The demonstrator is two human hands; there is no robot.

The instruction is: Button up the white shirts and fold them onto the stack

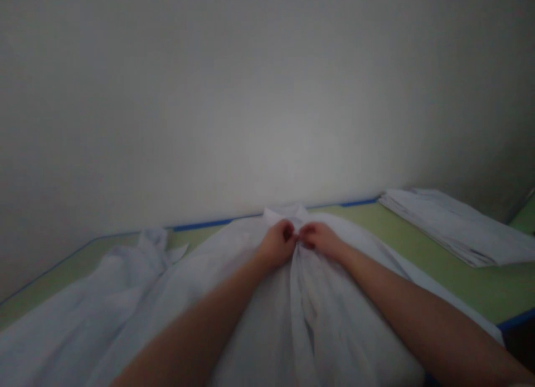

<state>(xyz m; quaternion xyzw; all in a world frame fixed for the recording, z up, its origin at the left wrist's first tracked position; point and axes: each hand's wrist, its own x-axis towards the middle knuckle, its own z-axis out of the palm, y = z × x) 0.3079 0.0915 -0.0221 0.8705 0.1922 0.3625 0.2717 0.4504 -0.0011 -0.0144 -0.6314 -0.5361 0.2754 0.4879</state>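
Note:
A white collared garment [267, 325] lies spread over the table, its collar [288, 211] toward the wall and its front opening running down toward me. Just below the collar, my left hand [278, 243] pinches one front edge, fingers closed. Close against it, my right hand [320, 239] pinches the other edge at the same spot. The fingertips of both hands nearly meet there. Whatever small part sits between them is too dim and blurred to make out. Below the hands the front edges hang slightly apart in folds.
Another white garment [121, 286] lies crumpled on the left. At the right rear rests a folded white stack of cloth [455, 225]. The green tabletop [472, 286] has a blue edge and meets a pale wall [267, 97] at the back.

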